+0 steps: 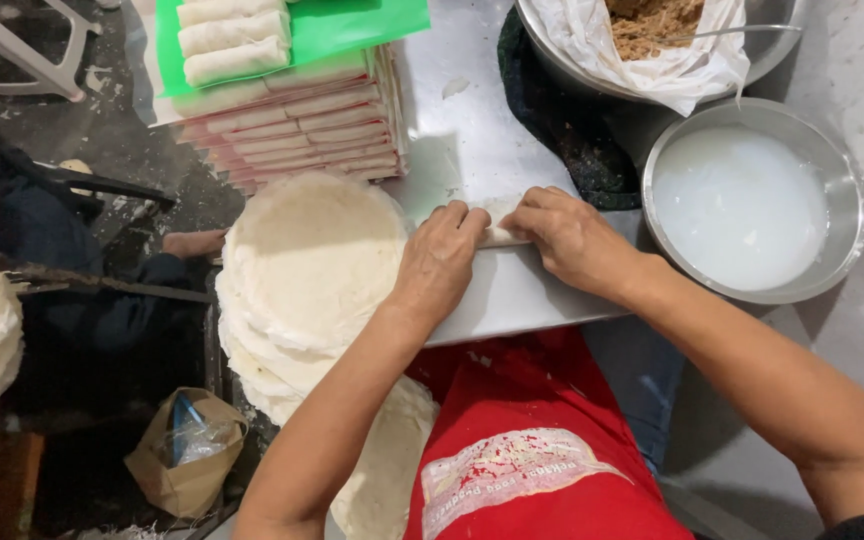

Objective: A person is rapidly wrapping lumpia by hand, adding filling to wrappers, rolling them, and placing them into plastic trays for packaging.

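Both hands, the left hand [439, 262] and the right hand [564, 236], were curled and pressing a thin pale wrapper roll [501, 235] on the flat steel work surface [512, 300], and it seemed to me the soft sheet could tear or open if the fingers pushed unevenly. Just beside the right hand stood a round steel bowl of white liquid [752, 200], which an elbow could tip; a tall stack of round pale wrappers [307, 270] crowded the left side, with finished rolls on a green sheet [352, 25] behind.

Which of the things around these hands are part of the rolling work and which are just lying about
In use: left hand and right hand pressing a thin white roll on the metal board; round wrapper stack; bowl of white liquid; brown filling bowl; finished rolls on green sheet.

Lying about: brown paper bag; dark cloth.
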